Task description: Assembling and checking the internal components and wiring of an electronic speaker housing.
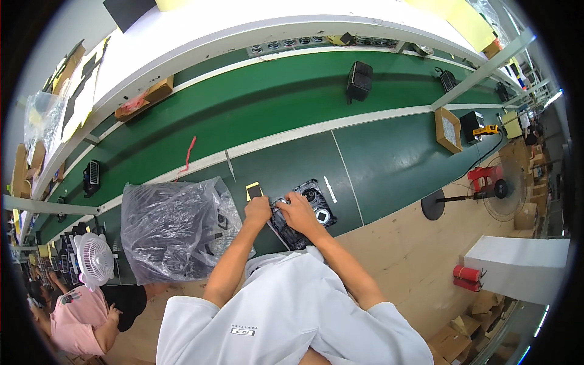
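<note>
A black plastic housing with round openings lies on the green bench in front of me. One of its rings, pale with a dark square at its centre, is a round part. My right hand rests over the housing's left half, thumb and fingers bent together at a small part too hidden to name. Close beside it, my left hand is closed at the housing's left edge; what it pinches is hidden. Just beyond the left hand sits a small black piece on yellow backing. A thin white strip lies right of the housing.
A large clear plastic bag with dark parts covers the bench at left. Beyond runs a green conveyor belt carrying a black device. An open carton and a yellow tool are at right. A person in pink sits at left.
</note>
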{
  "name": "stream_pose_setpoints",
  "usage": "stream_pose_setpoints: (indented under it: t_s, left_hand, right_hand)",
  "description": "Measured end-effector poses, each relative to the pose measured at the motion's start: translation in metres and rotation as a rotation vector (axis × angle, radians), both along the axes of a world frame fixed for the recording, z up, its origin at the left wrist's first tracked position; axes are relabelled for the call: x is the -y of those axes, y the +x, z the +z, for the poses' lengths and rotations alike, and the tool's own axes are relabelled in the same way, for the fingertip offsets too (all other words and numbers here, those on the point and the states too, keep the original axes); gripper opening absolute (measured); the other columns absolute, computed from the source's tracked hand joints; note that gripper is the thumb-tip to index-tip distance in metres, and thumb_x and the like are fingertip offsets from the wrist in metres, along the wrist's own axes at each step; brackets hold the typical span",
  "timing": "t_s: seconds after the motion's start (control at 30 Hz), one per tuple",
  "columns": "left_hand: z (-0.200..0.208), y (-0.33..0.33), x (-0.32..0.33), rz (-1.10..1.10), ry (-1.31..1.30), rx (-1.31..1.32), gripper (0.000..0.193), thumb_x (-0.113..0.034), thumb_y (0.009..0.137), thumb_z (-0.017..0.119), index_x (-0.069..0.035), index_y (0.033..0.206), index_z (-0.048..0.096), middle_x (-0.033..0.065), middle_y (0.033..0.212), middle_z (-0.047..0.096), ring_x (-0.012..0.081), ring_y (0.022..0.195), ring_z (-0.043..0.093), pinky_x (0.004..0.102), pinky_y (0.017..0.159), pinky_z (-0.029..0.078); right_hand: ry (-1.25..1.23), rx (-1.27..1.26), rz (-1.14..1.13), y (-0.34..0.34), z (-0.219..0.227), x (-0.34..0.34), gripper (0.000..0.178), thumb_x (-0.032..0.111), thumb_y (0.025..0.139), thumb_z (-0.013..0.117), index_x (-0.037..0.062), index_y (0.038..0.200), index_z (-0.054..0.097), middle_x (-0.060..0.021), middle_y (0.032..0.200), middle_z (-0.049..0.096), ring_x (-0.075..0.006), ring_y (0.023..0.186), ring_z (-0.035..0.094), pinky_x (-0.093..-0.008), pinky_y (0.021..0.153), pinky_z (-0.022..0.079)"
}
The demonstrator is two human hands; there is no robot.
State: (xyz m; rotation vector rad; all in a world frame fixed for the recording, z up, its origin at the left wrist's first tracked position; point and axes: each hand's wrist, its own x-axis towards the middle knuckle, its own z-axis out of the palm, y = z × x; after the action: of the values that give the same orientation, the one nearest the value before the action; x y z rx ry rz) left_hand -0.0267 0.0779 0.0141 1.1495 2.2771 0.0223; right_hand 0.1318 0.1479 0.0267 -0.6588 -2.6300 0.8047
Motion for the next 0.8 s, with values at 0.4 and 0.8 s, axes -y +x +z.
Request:
stream_pose_setpoints:
  t_s: [0.4,0.8]
  left_hand:
    - [-0.003,-0.005,0.004,0.046,0.023,0.083,0.022,-0.013,0.079,0.066,-0.005,0.1,0.069,0.0213,0.099,0.07,0.0376,0.096,0.069,0.0464,0.082,0.057]
    - [0.002,0.011,-0.026,-0.11,-0.251,-0.062,0.027,-0.022,0.08,0.071,-0.009,0.104,0.074,0.0124,0.108,0.072,0.0288,0.097,0.071,0.0478,0.071,0.059]
  right_hand:
    - [0.173,0.066,0.15,-0.017,-0.001,0.001,0.019,0.01,0.075,0.065,0.0081,0.093,0.071,-0.0157,0.115,0.057,-0.0325,0.115,0.051,-0.0438,0.089,0.042]
    - [0.192,0.131,0.134,-0.012,-0.006,0.011,0.024,0.01,0.077,0.063,0.0061,0.099,0.073,-0.0172,0.132,0.053,-0.0365,0.132,0.041,-0.0497,0.103,0.036]
